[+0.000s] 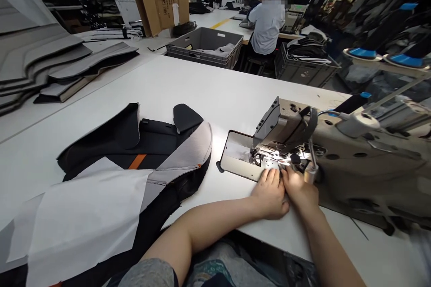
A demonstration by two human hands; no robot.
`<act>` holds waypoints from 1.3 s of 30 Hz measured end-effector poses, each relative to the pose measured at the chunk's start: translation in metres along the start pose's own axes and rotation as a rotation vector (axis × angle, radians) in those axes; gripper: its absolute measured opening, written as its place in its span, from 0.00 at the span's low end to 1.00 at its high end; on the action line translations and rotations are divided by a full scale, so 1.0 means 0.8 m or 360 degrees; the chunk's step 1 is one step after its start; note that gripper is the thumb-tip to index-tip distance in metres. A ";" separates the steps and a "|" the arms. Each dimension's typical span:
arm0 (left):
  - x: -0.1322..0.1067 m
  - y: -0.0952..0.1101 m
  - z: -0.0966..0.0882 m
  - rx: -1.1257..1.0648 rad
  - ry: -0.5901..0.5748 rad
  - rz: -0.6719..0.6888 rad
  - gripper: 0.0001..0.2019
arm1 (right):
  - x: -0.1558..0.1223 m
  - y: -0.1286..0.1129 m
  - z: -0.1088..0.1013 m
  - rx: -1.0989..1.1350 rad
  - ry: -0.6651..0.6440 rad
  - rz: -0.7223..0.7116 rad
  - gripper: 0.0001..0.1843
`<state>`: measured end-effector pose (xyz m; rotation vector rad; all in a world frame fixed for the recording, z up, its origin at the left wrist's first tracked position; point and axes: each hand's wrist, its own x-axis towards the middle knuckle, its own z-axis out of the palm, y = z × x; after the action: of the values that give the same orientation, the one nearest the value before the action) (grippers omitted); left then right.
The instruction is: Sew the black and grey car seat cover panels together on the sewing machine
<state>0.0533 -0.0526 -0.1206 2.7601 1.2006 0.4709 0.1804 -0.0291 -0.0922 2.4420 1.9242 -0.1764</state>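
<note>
Close beside the fingers [270, 176]: sewing machine [343, 161].

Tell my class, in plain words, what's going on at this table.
A person has both bare hands at a sewing machine. The left hand and right hand are close together, just in front of its brightly lit stitching area; what they hold, if anything, is hard to make out. To their left on the white table lies a dark fabric piece with an orange strip, partly covered by a white sheet. Farther back sits another person.
</note>
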 end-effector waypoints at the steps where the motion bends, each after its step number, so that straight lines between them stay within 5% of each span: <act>1: 0.001 0.001 -0.002 0.0009 -0.0035 0.0008 0.39 | 0.000 -0.002 -0.002 0.0005 -0.0003 -0.0005 0.25; 11: 0.021 0.005 0.000 0.0115 -0.0111 0.0232 0.37 | -0.003 0.003 -0.011 0.0000 0.0054 0.0033 0.29; 17: 0.019 -0.003 0.005 0.0023 0.0047 0.0211 0.34 | -0.017 0.004 0.001 -0.0011 0.0196 0.0042 0.28; 22: -0.015 -0.025 -0.012 -0.0069 0.0080 0.0484 0.16 | -0.025 -0.010 0.013 0.0008 0.0342 -0.0228 0.23; 28: -0.077 -0.050 -0.042 -0.0073 -0.0004 0.0719 0.15 | -0.003 -0.037 0.023 -0.0075 0.0417 -0.0359 0.22; 39: -0.080 -0.050 -0.040 -0.0053 -0.0049 0.0688 0.16 | 0.020 -0.056 0.032 -0.0053 0.0393 -0.0294 0.20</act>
<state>-0.0261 -0.0730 -0.1143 2.9816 0.5752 0.4720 0.1384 -0.0055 -0.1170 2.3590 2.2308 0.1606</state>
